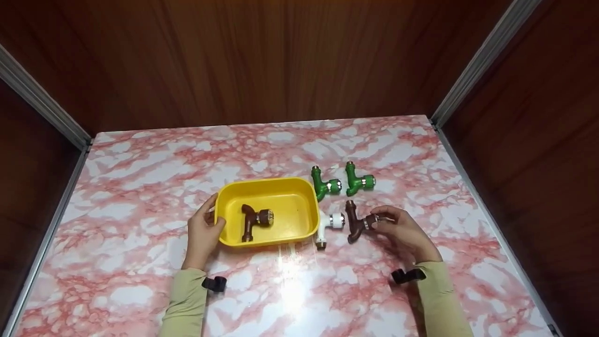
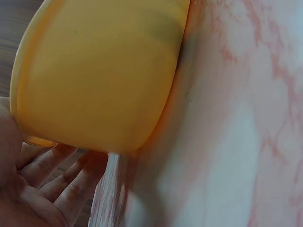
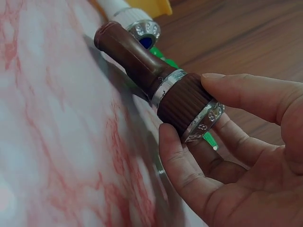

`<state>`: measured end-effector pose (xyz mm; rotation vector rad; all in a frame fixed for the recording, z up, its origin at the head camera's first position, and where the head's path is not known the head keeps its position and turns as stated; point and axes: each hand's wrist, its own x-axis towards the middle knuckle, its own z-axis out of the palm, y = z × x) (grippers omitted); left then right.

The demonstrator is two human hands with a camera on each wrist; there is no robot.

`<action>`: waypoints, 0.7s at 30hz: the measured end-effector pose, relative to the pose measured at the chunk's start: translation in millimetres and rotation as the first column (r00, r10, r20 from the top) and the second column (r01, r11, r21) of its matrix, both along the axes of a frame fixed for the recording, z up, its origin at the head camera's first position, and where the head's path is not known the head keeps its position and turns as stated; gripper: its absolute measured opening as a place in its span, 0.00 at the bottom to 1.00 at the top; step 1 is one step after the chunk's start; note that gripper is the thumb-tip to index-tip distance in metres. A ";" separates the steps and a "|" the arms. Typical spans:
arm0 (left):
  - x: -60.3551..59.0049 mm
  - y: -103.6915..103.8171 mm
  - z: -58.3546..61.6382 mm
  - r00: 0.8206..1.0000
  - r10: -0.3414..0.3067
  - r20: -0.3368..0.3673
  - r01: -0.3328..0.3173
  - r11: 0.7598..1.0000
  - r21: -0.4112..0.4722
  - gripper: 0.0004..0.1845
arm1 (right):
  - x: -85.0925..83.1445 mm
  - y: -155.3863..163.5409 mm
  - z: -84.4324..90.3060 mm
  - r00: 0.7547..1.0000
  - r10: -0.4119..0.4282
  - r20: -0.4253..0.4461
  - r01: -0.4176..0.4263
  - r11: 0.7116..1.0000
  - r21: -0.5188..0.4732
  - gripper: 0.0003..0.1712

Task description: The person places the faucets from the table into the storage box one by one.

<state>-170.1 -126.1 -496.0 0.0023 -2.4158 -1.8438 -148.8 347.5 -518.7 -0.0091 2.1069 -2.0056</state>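
My left hand (image 1: 204, 229) grips the left wall of a yellow plastic tub (image 1: 267, 183), thumb over the rim and fingers outside. In the left wrist view the fingers (image 2: 78, 187) lie against the tub's end wall (image 2: 99, 90). One brown tap (image 1: 250, 223) lies inside the tub. To the right, my right hand (image 1: 405, 231) pinches the ribbed knob of a second brown tap (image 1: 356, 224) between thumb and fingers. The right wrist view shows that knob (image 3: 184, 104) with its silver ring; the spout points away from the hand.
Beside the tub's right wall lies a white tap (image 1: 324, 224), partly hidden by the rim. Two green taps, one nearer the tub (image 1: 319, 183) and one further right (image 1: 354, 180), lie behind it. Wooden panels (image 1: 262, 61) enclose the marbled pink-and-white table (image 1: 140, 196).
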 end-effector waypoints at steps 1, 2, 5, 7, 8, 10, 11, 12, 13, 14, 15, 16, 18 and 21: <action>-0.2 -0.1 -0.2 1.000 0.000 0.002 0.000 1.000 0.002 0.32 | 0.8 0.7 0.2 1.000 -0.004 0.003 0.004 1.000 -0.004 0.27; -0.3 -0.2 -0.4 1.000 0.000 0.003 0.000 1.000 0.004 0.33 | 1.6 1.4 0.4 1.000 -0.009 0.006 0.009 1.000 -0.006 0.27; -1.0 -0.4 -1.0 1.000 0.003 0.001 -0.003 1.000 0.002 0.33 | 3.4 3.5 0.7 1.000 -0.019 0.000 0.019 1.000 0.010 0.27; -1.3 -0.4 -1.5 1.000 0.008 -0.003 -0.008 1.000 0.001 0.33 | 4.2 4.7 0.9 1.000 -0.025 0.002 0.025 1.000 0.017 0.27; -1.5 -0.4 -1.6 1.000 0.010 -0.004 -0.010 1.000 0.000 0.33 | 4.5 5.1 1.2 1.000 -0.028 0.002 0.028 0.999 0.020 0.27; -1.6 -0.4 -1.8 1.000 0.012 -0.005 -0.012 1.000 0.000 0.33 | 5.0 5.4 1.9 0.999 -0.032 0.000 0.032 0.999 0.021 0.27; -1.5 -0.3 -1.6 1.000 0.012 -0.005 -0.012 1.000 0.002 0.33 | 5.2 5.4 2.4 0.999 -0.036 -0.001 0.036 0.999 0.018 0.27; -1.3 -0.2 -1.5 1.000 0.012 -0.005 -0.012 1.000 0.003 0.33 | 5.5 5.3 3.0 0.999 -0.038 -0.002 0.038 0.999 0.013 0.27; -1.1 -0.1 -1.2 1.000 0.010 -0.004 -0.010 1.000 0.003 0.33 | 5.7 5.0 3.9 0.999 -0.041 -0.004 0.041 0.999 0.009 0.27; -0.9 -0.1 -0.9 1.000 0.009 -0.005 -0.009 1.000 0.005 0.33 | 6.0 4.6 4.7 0.999 -0.043 -0.006 0.043 0.999 0.001 0.27; -0.6 0.0 -0.4 1.000 0.007 -0.006 -0.007 1.000 0.005 0.33 | 6.2 4.2 5.7 0.999 -0.045 -0.008 0.045 0.999 -0.007 0.26; -0.4 0.0 0.0 1.000 0.006 -0.008 -0.005 1.000 0.004 0.32 | 6.5 3.8 6.5 0.999 -0.047 -0.010 0.047 0.999 -0.013 0.26; 0.2 0.1 0.8 1.000 0.003 -0.010 -0.003 1.000 0.005 0.32 | 7.0 2.9 8.2 0.999 -0.053 -0.012 0.052 0.998 -0.018 0.27; 0.6 0.3 1.8 1.000 0.000 -0.015 0.000 1.000 0.005 0.32 | 7.4 2.1 10.1 0.998 -0.062 -0.020 0.061 0.998 -0.014 0.27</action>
